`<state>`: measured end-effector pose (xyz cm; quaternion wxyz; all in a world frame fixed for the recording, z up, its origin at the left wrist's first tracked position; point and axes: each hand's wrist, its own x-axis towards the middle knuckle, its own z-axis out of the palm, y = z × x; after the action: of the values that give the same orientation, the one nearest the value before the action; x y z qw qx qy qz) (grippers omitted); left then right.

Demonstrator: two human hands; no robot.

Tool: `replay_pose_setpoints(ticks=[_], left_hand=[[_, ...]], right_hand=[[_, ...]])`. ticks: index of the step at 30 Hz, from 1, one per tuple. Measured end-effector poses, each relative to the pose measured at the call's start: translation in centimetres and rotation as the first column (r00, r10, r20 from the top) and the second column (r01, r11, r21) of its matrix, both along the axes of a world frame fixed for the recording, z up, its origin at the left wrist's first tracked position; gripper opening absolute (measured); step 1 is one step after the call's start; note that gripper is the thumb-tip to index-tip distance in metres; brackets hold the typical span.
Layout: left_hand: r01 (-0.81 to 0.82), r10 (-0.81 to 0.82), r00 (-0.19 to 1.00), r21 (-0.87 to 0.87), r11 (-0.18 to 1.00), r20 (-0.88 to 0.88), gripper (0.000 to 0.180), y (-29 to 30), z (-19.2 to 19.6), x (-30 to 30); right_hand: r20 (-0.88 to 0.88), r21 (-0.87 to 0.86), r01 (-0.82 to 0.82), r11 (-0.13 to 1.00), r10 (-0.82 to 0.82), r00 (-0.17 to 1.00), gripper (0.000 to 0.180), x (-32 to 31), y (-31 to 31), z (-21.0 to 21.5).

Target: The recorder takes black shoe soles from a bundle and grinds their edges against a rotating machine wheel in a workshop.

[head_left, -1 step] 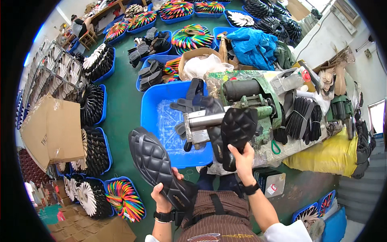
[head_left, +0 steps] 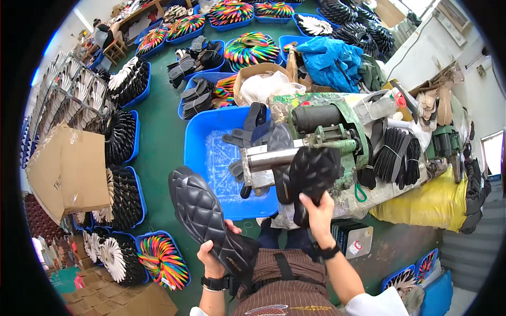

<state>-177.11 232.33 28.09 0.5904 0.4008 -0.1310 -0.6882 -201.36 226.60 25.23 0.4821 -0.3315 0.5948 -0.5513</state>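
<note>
In my left hand (head_left: 212,259) is a black quilted insole (head_left: 199,210), its wide end pointing up and away and its narrow end near my apron. The thumb lies on one edge and the fingers on the other. My right hand (head_left: 319,218) grips another black quilted insole (head_left: 315,169) by its narrow end, thumb on top. This insole stands in front of the metal roller (head_left: 271,159) of a green machine (head_left: 345,118); whether they touch I cannot tell. A further dark insole (head_left: 279,138) shows behind and below the roller.
Under the roller end is a blue tub (head_left: 203,150) with some dark insoles inside. Bundled black strips (head_left: 392,152) and a yellow sack (head_left: 421,203) lie on the right. Tubs of rainbow insoles (head_left: 252,50) stand farther off. A cardboard box (head_left: 74,168) is at the left.
The insole in my right hand has shifted slightly right and down and turned a little, with the hand following. My left hand and its insole have hardly moved.
</note>
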Motion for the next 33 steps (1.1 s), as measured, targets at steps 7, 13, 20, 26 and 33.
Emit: replay_pose_setpoints(ticks=[7,13,20,26,33], left_hand=[[0.066,-0.066,0.997,-0.020,0.998,-0.031,0.076,-0.6,-0.1,0.3],[0.102,-0.099,0.988,0.019,0.995,-0.117,0.074,0.0,-0.3,0.8],[0.018,0.013,0.986,0.187,0.982,-0.167,0.046,1.6,-1.9,1.4],[-0.009,-0.016,0.986,0.151,0.988,0.164,0.049,1.2,-2.1,-0.3],[0.217,-0.221,0.975,0.119,0.969,0.021,0.060,0.9,-2.0,-0.2]], right_hand=[[0.109,0.134,-0.116,0.984,0.102,0.989,0.041,1.3,5.8,-3.9],[-0.124,0.004,-0.166,0.986,0.165,0.978,0.017,1.9,-0.3,-0.8],[0.291,0.316,-0.292,0.903,0.201,0.935,0.016,1.9,1.4,-3.1],[0.356,0.299,-0.412,0.861,0.300,0.885,0.027,6.4,0.8,1.7],[0.322,0.300,-0.094,0.949,-0.008,0.947,0.012,3.7,2.4,-0.3]])
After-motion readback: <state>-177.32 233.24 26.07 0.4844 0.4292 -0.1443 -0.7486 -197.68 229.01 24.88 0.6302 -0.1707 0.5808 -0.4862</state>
